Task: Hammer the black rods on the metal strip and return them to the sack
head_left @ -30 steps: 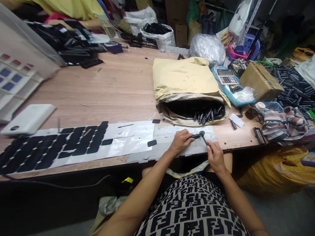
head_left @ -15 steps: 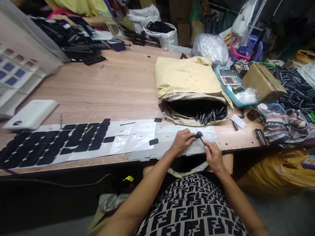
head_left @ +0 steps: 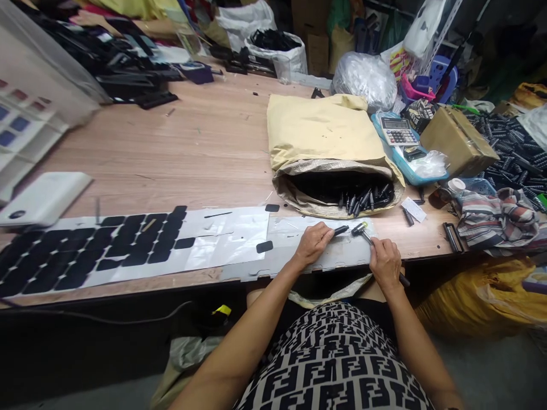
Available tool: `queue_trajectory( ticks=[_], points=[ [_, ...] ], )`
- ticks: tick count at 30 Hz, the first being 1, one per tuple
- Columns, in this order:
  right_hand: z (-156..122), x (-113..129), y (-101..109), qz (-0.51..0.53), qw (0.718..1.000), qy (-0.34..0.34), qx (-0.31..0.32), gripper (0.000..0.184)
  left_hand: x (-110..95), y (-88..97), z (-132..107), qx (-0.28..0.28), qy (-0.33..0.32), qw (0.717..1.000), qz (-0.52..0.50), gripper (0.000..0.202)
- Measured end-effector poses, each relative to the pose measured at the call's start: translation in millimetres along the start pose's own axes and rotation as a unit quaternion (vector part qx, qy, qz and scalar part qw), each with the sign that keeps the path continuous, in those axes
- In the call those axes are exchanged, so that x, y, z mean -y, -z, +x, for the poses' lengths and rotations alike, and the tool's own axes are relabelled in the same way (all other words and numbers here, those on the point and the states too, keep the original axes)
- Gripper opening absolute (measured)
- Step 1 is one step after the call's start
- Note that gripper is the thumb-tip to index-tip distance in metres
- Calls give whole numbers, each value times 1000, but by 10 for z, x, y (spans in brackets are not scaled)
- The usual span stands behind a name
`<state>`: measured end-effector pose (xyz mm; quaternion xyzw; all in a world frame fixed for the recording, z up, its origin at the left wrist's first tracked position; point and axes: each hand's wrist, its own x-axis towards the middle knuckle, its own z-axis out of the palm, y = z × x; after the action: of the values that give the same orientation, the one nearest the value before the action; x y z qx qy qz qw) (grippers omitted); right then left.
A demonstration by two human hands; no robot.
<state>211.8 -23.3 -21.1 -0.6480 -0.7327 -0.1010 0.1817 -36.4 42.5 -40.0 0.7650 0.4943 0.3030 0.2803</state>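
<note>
Small hammer [head_left: 361,229]: gripped by its handle in the right hand [head_left: 386,263], lower centre-right of the frame; the head is raised slightly over the clear plastic sheet [head_left: 299,228], and the handle end juts out behind the hand.
Black rod piece [head_left: 341,230]: pinched at one end by the left hand [head_left: 313,244], with its free tip pointed toward the hammer head, near it but apart.
Left fingers: pressed together on the rod piece, with the hand resting on the plastic sheet.
Right fingers: curled tight round the hammer handle.
Plastic sheet: laid along the near edge of the counter [head_left: 205,148], at the centre of the frame.
Black pads [head_left: 106,247]: set in rows on a white backing sheet at the lower left; two loose pads [head_left: 264,247] are seen between the rows and the left hand.
Paper sack [head_left: 329,154]: laid on its side just behind the hands, its mouth open toward the viewer; black parts [head_left: 363,199] are seen inside it.
Calculator [head_left: 398,131]: placed in a blue tray [head_left: 410,173] at the upper right, beside a taped cardboard box [head_left: 458,142].
Striped cloth [head_left: 496,219]: bunched at the right edge of the counter.
White device [head_left: 43,199]: laid flat at the left edge.
</note>
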Motion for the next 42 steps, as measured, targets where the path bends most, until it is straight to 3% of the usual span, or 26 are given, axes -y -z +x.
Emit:
queue_trajectory(
  ticks=[10,15,19,23,27,30,34,38,42],
  points=[
    [-23,61,-55,-45,999,4,-10,32,-45,46,-1,-5,12,999,-34,41],
    [-37,54,-78,-56,998,13,-28,31,-92,92,-50,-1,-13,999,-50,42],
    [-41,56,-74,-50,999,9,-14,31,-121,109,-247,46,-80,994,-62,32],
    [-49,64,-71,-51,999,5,-9,31,-144,75,-548,69,-134,989,0,17],
    [-57,72,-72,-49,999,1,-2,30,-217,26,-816,72,-143,984,74,12],
    [-55,80,-63,-54,999,2,-1,30,-283,-8,-895,57,-141,984,96,19],
    [-54,93,-60,-60,998,3,-7,29,-324,-11,-654,-5,-86,995,53,21],
    [-63,95,-86,-57,998,5,-21,29,-300,15,-9,-112,48,992,22,24],
    [-77,86,-110,-56,998,5,-28,28,-296,-12,655,-121,188,974,48,23]
  ],
)
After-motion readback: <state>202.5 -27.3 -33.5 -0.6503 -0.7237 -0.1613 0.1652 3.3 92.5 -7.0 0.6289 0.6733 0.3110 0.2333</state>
